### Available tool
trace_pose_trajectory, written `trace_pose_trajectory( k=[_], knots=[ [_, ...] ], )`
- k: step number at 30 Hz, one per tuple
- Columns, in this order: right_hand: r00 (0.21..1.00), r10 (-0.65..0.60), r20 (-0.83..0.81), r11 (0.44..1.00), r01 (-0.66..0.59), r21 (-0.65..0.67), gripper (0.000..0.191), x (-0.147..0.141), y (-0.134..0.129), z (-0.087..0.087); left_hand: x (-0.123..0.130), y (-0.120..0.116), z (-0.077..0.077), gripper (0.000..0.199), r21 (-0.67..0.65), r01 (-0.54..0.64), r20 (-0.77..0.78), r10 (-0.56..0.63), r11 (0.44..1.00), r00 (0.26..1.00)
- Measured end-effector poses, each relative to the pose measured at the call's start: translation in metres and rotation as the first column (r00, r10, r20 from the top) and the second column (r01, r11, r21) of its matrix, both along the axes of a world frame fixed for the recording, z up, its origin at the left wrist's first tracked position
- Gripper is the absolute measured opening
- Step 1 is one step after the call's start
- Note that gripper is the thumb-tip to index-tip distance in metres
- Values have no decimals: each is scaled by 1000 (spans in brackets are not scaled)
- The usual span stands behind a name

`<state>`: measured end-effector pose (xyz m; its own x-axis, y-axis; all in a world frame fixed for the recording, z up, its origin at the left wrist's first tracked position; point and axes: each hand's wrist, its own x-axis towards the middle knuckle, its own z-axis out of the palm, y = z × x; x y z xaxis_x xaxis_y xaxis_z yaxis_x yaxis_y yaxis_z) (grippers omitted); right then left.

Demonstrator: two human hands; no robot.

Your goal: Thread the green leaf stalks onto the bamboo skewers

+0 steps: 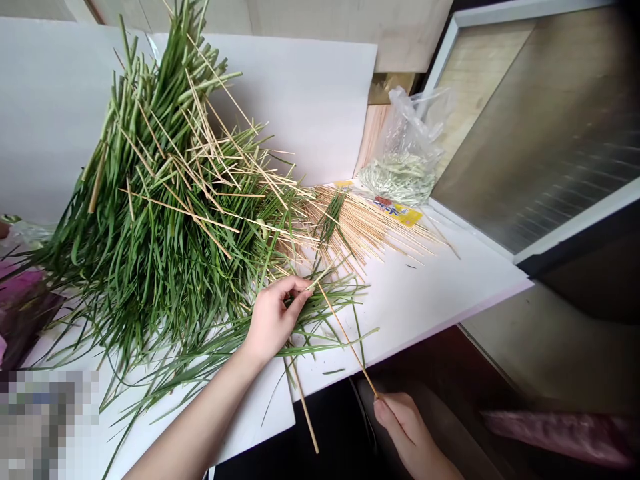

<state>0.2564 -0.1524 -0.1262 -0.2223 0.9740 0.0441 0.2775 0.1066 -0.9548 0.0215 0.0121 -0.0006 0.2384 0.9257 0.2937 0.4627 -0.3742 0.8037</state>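
Note:
A large heap of green chives (150, 267), with thin wooden skewers scattered on top, lies on the white table (430, 293). At the near edge of the heap, my left hand (274, 313) pinches a pale green stalk (323, 275) between thumb and fingertips. Lower right, past the table's front edge, my right hand (405, 427) grips the lower end of a wooden skewer (347, 340). The skewer's upper end points up and left, close to the stalk in my left hand; whether they touch is unclear. Loose green leaves lie under and around my left hand.
Many bare skewers (350, 227) fan out beyond my left hand, with a small chive bunch on them. A clear bag (405, 160) of pale green pieces stands at the back right, beside a framed panel (545, 133). One skewer (305, 407) sticks out over the front edge.

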Motion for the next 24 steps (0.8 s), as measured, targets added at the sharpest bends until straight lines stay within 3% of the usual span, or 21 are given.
trace_pose_trajectory(
  k=[18, 24],
  knots=[
    [999, -21, 31, 997, 19, 68, 44, 0, -2, -5, -4, 1, 1, 14, 4, 82, -59, -81, 997, 995],
    [999, -33, -25, 996, 35, 85, 44, 0, 0, -3, 6, -8, -2, 11, 9, 313, -149, -308, 950, 939]
  ],
)
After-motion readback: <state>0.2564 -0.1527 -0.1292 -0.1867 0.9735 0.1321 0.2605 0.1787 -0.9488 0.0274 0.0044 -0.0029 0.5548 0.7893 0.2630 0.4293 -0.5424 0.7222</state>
